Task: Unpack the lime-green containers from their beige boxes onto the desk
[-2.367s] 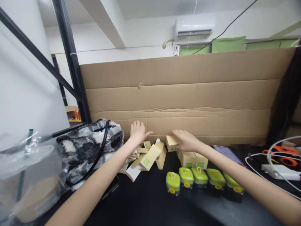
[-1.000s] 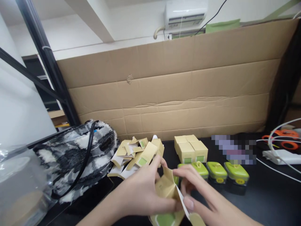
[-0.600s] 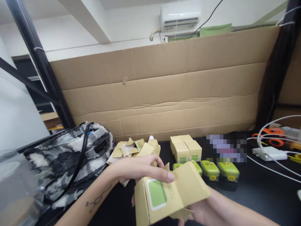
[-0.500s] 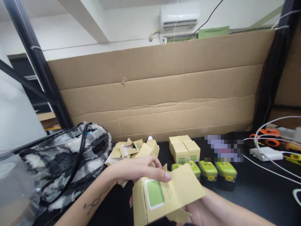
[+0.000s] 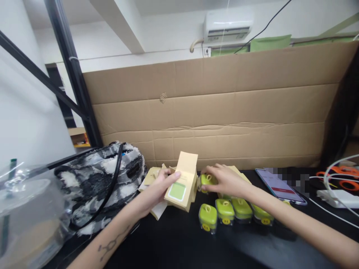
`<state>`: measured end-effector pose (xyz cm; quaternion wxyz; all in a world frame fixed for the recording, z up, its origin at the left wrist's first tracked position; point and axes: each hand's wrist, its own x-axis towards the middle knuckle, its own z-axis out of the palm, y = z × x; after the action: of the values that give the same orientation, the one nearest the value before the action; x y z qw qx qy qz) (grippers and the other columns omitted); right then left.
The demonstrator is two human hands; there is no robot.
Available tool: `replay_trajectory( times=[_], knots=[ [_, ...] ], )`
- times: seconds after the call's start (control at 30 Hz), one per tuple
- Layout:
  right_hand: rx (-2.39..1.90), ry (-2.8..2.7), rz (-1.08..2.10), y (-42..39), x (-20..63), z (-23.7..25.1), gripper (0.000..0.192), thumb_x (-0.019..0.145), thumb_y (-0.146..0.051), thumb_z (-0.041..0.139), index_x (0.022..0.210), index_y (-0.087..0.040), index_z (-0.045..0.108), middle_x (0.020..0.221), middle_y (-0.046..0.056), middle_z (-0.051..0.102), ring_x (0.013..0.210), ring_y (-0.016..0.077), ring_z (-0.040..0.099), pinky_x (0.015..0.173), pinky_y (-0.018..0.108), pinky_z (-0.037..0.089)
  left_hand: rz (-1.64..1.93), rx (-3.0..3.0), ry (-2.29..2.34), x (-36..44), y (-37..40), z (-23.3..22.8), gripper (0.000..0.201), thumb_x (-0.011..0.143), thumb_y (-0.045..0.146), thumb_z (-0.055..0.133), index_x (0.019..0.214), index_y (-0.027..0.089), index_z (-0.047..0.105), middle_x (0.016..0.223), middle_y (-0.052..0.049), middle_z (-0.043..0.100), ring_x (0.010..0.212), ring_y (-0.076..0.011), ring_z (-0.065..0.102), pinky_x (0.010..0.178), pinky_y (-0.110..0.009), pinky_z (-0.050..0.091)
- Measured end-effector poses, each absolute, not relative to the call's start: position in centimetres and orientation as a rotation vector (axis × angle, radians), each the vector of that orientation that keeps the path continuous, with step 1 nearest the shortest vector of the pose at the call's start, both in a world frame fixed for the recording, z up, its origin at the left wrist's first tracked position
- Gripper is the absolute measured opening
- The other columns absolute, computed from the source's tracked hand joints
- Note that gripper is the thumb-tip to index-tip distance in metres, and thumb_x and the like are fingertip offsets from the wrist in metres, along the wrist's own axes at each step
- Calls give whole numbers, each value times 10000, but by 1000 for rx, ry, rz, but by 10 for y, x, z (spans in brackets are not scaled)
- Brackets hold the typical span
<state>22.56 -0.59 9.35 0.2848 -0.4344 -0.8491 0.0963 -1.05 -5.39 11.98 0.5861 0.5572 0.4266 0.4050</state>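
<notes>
Two hands worked: left hand [image 5: 161, 185] clamped on open tan carton [image 5: 181, 185]; right hand [image 5: 224, 180], at 3 o'clock, gripped green-lidded container [image 5: 206, 180] beside its opening.

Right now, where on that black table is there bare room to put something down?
The table is bare in front, between the forearms, below the row of green cases. Another bare strip runs right of the row, under the white cable. It is crowded along the cardboard wall: bag, flat boxes, phone.
</notes>
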Motion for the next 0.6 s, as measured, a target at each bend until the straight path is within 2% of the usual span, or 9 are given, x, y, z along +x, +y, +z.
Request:
replay_trajectory(
  times=[0.07, 0.17, 0.27, 0.33, 0.4, 0.47, 0.53, 0.6],
  knots=[
    [-1172, -2403, 136, 4, 222, 90, 318, 735, -422, 695, 919, -169, 635, 859, 42, 652, 889, 232, 604, 847, 480, 444, 994, 1266, 937, -8, -55, 103, 438, 846, 429, 575, 1118, 214, 308, 1057, -74, 628, 921, -175, 644, 823, -309, 481],
    [-1134, -2510, 47, 5, 218, 82, 266, 774, -427, 661, 876, -182, 646, 778, 12, 663, 797, 193, 629, 795, 426, 485, 1040, 1151, 804, -4, -59, 86, 528, 842, 359, 600, 1220, 215, 261, 1151, -118, 619, 998, -219, 637, 878, -377, 476],
    [-1090, -2402, -47, -12, 216, 75, 209, 897, -305, 473, 1013, -190, 604, 944, 86, 684, 907, 234, 639, 817, 444, 506, 1138, 993, 709, 3, -65, 77, 468, 849, 334, 596, 1231, 163, 385, 1203, -147, 604, 1082, -252, 596, 917, -391, 462],
    [-1027, -2285, -110, -32, 214, 71, 302, 914, -188, 324, 1154, -184, 507, 1136, 133, 620, 1073, 239, 586, 878, 445, 499, 1246, 912, 713, 9, -69, 72, 422, 861, 353, 577, 1207, 148, 448, 1217, -145, 599, 1106, -263, 575, 912, -384, 467],
    [-873, -2266, -237, -54, 211, 68, 379, 840, -149, 383, 1209, -198, 457, 1237, 136, 565, 1173, 242, 528, 914, 436, 498, 1308, 870, 705, 15, -74, 67, 403, 866, 370, 568, 1195, 155, 475, 1208, -129, 609, 1104, -267, 574, 896, -382, 474],
    [-655, -2328, -524, -71, 208, 65, 440, 768, -133, 473, 1205, -190, 493, 1214, 127, 607, 1114, 258, 581, 883, 423, 535, 1296, 856, 677, 19, -79, 62, 391, 869, 375, 565, 1185, 157, 493, 1189, -118, 625, 1097, -263, 578, 900, -376, 468],
    [-452, -2355, -835, -81, 206, 63, 400, 775, -95, 485, 1165, -151, 557, 1131, 109, 682, 1011, 245, 648, 851, 388, 568, 1242, 837, 675, 21, -82, 58, 382, 872, 381, 561, 1170, 147, 509, 1161, -117, 643, 1086, -254, 586, 909, -365, 460],
    [-364, -2330, -1010, -83, 205, 62, 321, 834, -67, 427, 1092, -116, 611, 1079, 99, 717, 979, 232, 673, 844, 359, 581, 1182, 820, 687, 21, -84, 58, 377, 878, 384, 553, 1165, 143, 514, 1129, -117, 660, 1055, -247, 604, 900, -361, 462]
  ],
)
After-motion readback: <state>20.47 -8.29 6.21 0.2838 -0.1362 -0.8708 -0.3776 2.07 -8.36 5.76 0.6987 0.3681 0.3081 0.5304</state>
